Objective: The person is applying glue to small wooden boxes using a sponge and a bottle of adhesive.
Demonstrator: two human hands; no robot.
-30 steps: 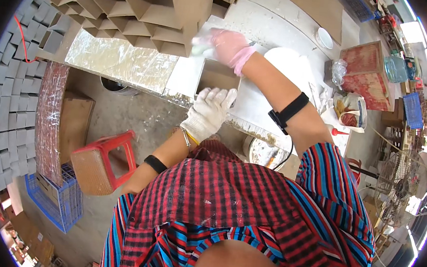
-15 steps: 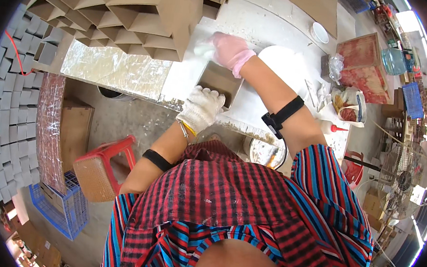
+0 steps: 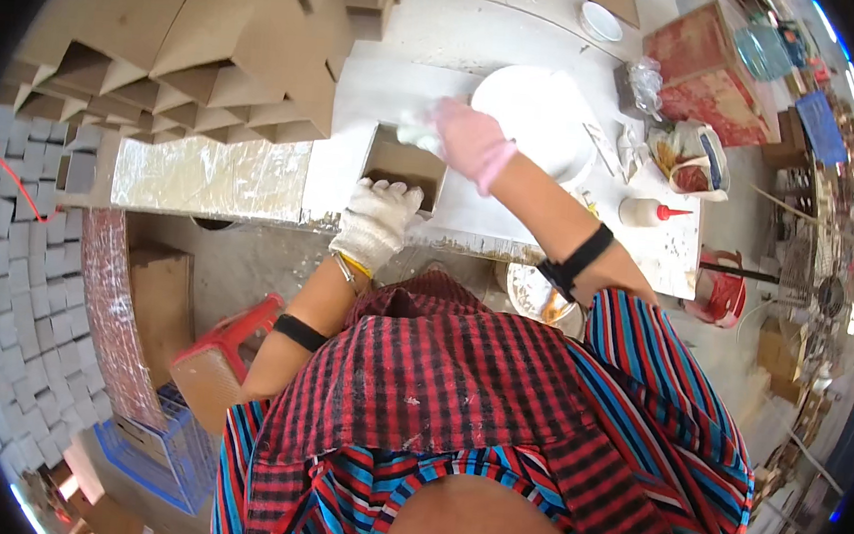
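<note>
My left hand (image 3: 378,225), in a white knit glove, is closed over the near wall of a small open cardboard box (image 3: 435,189). The box stands at the table's front edge with its open top toward me. My right hand (image 3: 469,142), in a pink glove, is over the box's far right corner. Its fingertips are whitish and smeared by motion, so I cannot tell whether they hold anything. Just beyond that hand lies a round white disc-like thing (image 3: 535,105) on the white table (image 3: 435,42).
Stacked open cardboard boxes (image 3: 234,46) rise at the far left. At right are a white bottle with a red tip (image 3: 642,213), a plastic bag (image 3: 691,157), a red-stained box (image 3: 705,73) and a white bowl (image 3: 601,21). A red stool (image 3: 225,352) stands below, left.
My right hand has come nearer and to the right, from beyond the box to its far right corner. My left hand keeps its hold on the box. The whole view has shifted slightly.
</note>
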